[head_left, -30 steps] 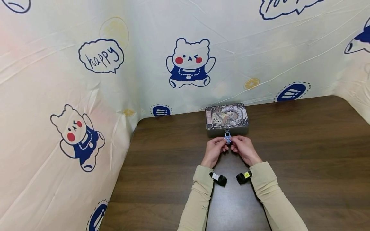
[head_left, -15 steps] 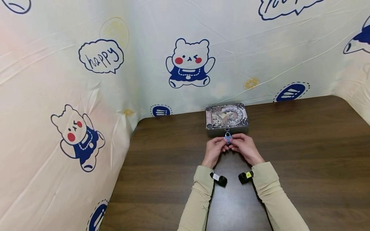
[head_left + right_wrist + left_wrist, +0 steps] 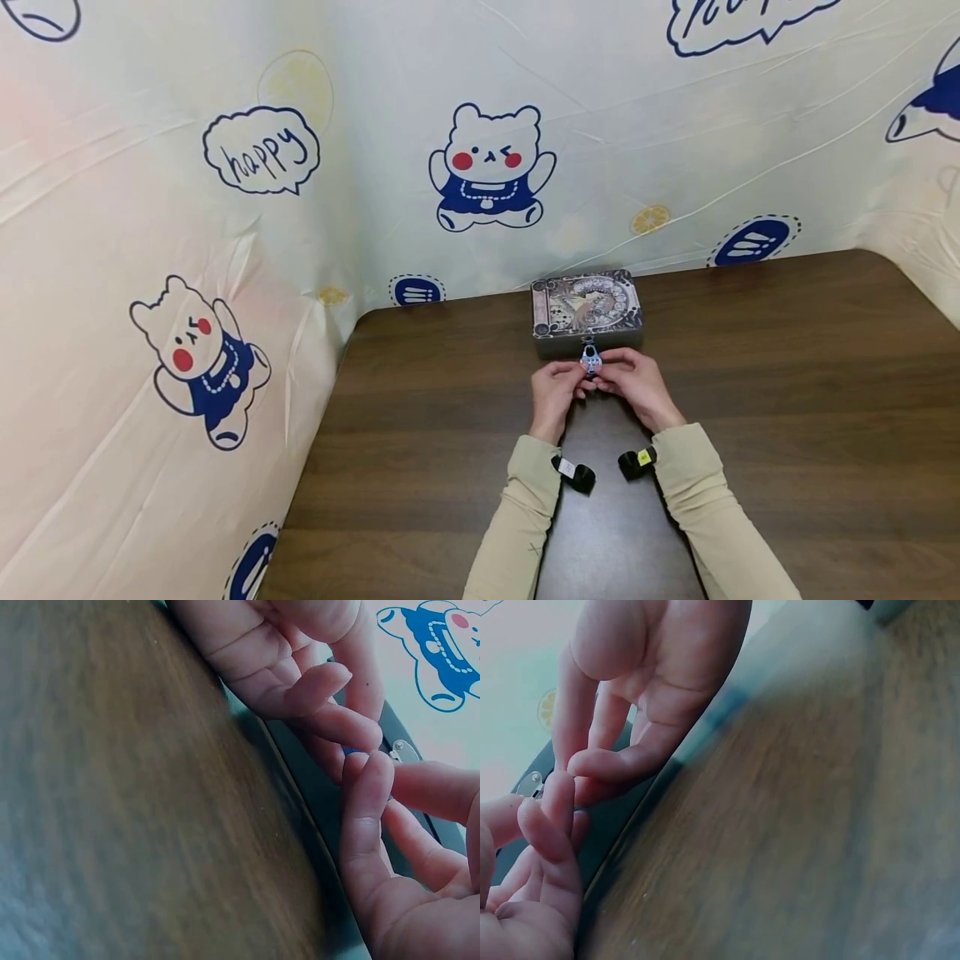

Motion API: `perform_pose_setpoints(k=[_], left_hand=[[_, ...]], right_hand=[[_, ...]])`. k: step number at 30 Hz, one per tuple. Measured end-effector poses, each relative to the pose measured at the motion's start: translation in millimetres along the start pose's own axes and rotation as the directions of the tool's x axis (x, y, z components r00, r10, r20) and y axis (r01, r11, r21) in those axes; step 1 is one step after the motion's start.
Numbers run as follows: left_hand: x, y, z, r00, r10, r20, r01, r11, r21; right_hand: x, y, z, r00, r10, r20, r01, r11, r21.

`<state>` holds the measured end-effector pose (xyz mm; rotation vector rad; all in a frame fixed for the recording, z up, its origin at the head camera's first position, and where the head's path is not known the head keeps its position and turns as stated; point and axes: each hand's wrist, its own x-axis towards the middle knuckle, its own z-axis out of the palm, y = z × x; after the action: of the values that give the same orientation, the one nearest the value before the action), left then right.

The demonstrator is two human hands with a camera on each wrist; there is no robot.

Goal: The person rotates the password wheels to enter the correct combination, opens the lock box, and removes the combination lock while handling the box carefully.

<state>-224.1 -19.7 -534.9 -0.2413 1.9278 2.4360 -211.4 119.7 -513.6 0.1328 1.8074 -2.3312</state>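
Note:
A small blue combination padlock (image 3: 591,359) hangs at the front latch of a tin box (image 3: 587,304) with a printed picture on its lid. My left hand (image 3: 553,393) pinches the padlock from the left between thumb and fingers. From the other side my right hand (image 3: 636,388) pinches it too, the fingertips of both hands meeting. In the left wrist view the fingers cover most of the padlock, and a metal latch (image 3: 530,783) shows beyond them. A sliver of blue padlock (image 3: 354,751) peeks out between the fingers in the right wrist view.
The box stands near the back edge of a dark wooden table (image 3: 787,400). Behind it and along the left side hangs a pale cloth (image 3: 375,125) with bear drawings. A small black wrist camera (image 3: 577,475) sits inside the left cuff, another camera (image 3: 633,463) inside the right.
The right hand has shifted slightly to the right, and the left wrist has drawn back a little. The padlock has tilted in the fingers, its dial face now showing more. The box stays put.

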Motion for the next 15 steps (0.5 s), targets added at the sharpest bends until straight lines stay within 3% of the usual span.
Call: perform_pose_setpoints(k=[15], left_hand=[[-2.2,-0.8,1.8,0.999,0.012,-0.029,-0.013,1.0,-0.025]], right_hand=[[-0.1,1.1,-2.5,1.0,-0.026,0.001,0.026,0.997,-0.07]])
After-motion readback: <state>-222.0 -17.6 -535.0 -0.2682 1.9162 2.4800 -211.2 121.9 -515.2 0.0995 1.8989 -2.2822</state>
